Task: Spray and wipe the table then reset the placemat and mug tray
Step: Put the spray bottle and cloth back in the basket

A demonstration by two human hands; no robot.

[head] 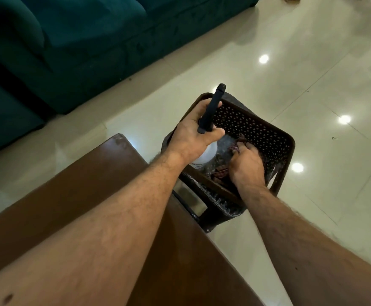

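Over the perforated brown basket (257, 131), left hand (193, 133) grips spray bottle (204, 155) neck, trigger head pointing away; right hand (246, 164) beside it presses onto cloth (239, 140), finger curl hidden.

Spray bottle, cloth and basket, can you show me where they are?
spray bottle (211, 111), head view, on its black sprayer top, gripped by the left hand (191, 138).
cloth (239, 138), head view, on the dark red fold beyond the right hand (247, 164).
basket (253, 127), head view, on its perforated far wall.

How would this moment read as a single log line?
left hand: grips spray bottle | right hand: on dark cloth in brown basket | wooden table: not yet sprayed
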